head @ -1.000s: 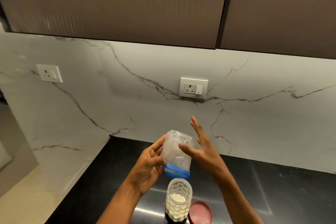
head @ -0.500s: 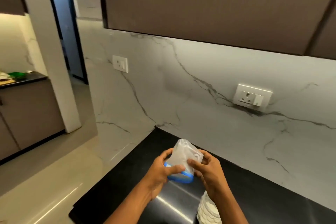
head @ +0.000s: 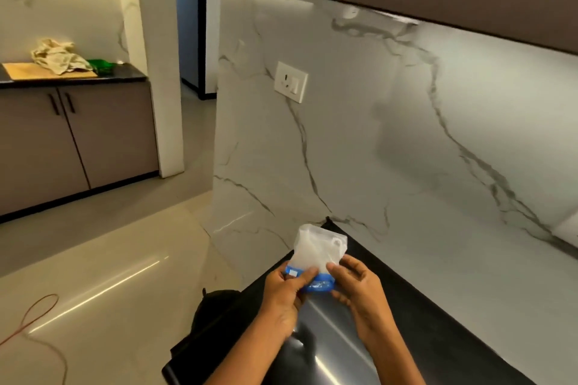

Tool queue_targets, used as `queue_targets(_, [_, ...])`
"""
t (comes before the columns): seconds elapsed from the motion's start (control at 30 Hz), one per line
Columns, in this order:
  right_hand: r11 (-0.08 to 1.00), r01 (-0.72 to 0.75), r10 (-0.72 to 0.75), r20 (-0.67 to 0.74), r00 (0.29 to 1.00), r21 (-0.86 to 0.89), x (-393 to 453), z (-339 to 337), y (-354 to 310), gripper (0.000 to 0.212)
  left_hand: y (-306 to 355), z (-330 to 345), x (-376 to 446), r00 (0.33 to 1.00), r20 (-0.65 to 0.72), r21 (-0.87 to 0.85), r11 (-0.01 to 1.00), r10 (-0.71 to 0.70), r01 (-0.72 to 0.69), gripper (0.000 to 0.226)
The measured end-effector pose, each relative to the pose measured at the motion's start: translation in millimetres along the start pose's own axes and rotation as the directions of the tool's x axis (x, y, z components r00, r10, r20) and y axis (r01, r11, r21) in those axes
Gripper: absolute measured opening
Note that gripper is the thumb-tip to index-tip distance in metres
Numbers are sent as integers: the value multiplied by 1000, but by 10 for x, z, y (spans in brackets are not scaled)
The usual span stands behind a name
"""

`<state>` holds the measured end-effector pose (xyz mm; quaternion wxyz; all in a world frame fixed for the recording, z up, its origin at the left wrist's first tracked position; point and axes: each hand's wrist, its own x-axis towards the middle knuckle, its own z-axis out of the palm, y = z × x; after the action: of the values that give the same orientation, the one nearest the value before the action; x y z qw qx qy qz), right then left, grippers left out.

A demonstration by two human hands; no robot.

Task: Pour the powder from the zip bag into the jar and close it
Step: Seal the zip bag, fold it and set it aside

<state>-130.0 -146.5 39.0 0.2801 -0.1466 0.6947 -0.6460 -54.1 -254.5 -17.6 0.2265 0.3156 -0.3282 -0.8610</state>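
Observation:
A clear zip bag [head: 319,248] with a blue zip strip along its lower edge is held upside down above the black counter [head: 416,322]. My left hand [head: 284,294] pinches the blue strip at its left end. My right hand [head: 356,287] pinches the strip's right end, fingers curled round it. The bag's crumpled clear body points up and away from me. The jar and its lid are out of view.
A marble backsplash with a white wall socket [head: 291,81] rises behind the counter. The counter's left end [head: 200,350] drops to a tiled floor with an orange cable [head: 34,319]. A cabinet [head: 75,134] with cloth on top stands at far left.
The view has swung left, so the jar and lid have left the frame. Both hands have closed on the bag's blue strip and the bag has come lower and nearer me.

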Motion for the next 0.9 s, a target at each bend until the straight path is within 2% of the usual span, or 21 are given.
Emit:
queue_targets(0.17, [996,-38,36,-17,999,-79,604,666,111,19,190,-200,585,989,-146,-131,991,-30,11,40])
queue_targets(0.33, [980,-63,61,-18,998,-189,1207,1178,294,11,418,-627,1114,977,-188,-176,982,-104,71,30])
queue_targets(0.4, [965,-79,79,-9,997,-249,1465,1385,413,16,510,-905,1306,967,-198,-168,977,-163,131,23])
queue_targets(0.47, [933,-138,143,-8,990,-332,1754,1631,593,31,546,-1246,1522,953,-222,-165,971,-208,174,23])
queue_targets(0.6, [860,-244,270,-6,963,-447,2247,2114,1096,49,446,-1827,1953,892,-376,-205,961,-251,184,34])
queue_targets(0.7, [832,-307,353,15,935,-463,2518,2368,1509,36,323,-2124,2231,827,-497,-235,958,-264,164,37])
queue_targets(0.77, [821,-385,455,74,888,-422,2674,2477,1760,25,198,-2305,2406,792,-541,-256,952,-284,167,33])
queue_targets(0.83, [786,-458,537,92,839,-416,2800,2533,1990,22,34,-2472,2582,770,-559,-278,944,-309,176,30])
queue_targets(0.9, [761,-496,569,63,820,-417,2907,2568,2226,24,-151,-2612,2741,742,-582,-293,937,-333,190,33])
